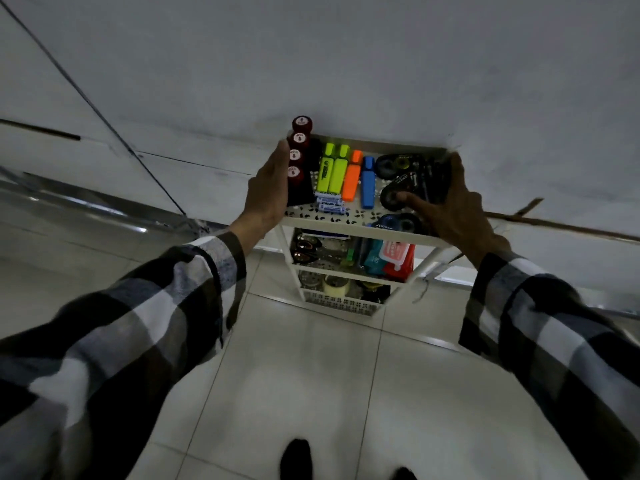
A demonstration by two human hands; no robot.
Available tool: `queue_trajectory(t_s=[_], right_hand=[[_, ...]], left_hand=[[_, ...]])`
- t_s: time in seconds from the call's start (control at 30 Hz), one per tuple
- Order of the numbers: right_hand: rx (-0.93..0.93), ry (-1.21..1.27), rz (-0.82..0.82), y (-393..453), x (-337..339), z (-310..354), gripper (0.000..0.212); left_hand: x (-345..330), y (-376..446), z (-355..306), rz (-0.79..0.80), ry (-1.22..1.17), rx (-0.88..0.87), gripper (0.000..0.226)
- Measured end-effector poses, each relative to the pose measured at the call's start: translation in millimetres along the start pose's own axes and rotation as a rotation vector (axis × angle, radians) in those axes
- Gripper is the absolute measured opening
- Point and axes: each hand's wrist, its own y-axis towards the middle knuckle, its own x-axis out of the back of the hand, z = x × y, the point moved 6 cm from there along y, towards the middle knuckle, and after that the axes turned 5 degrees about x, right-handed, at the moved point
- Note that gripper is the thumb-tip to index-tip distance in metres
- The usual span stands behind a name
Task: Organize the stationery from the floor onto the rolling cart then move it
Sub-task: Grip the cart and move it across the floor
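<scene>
A white three-tier rolling cart [346, 226] stands on the floor against a wall. Its top tray holds dark red round-capped bottles [300, 133], two yellow highlighters [332, 171], an orange one [351, 178], a blue one [367, 181], small batteries [330, 205] and black correction tapes [398, 168]. My left hand [266, 192] presses flat against the tray's left side, fingers straight beside the bottles. My right hand [453, 209] grips the tray's right rim, its thumb lying over a correction tape.
The middle shelf holds red and teal pouches [391, 261] and dark items; the bottom basket holds a tape roll [334, 285]. A grey wall [346, 64] is right behind the cart. Pale floor tiles [311, 375] lie between me and the cart, my shoes [294, 459] at the bottom.
</scene>
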Motion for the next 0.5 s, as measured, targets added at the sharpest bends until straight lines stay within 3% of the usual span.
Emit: queue_trajectory(t_s=[0.17, 0.5], right_hand=[[0.018, 0.013, 0.037, 8, 6, -1, 0.113], [0.017, 0.126, -0.095, -10, 8, -15, 0.096]], left_hand=[[-5, -3, 1, -0.033, 0.005, 0.029, 0.088], [-11, -6, -9, -0.031, 0.061, 0.011, 0.076]])
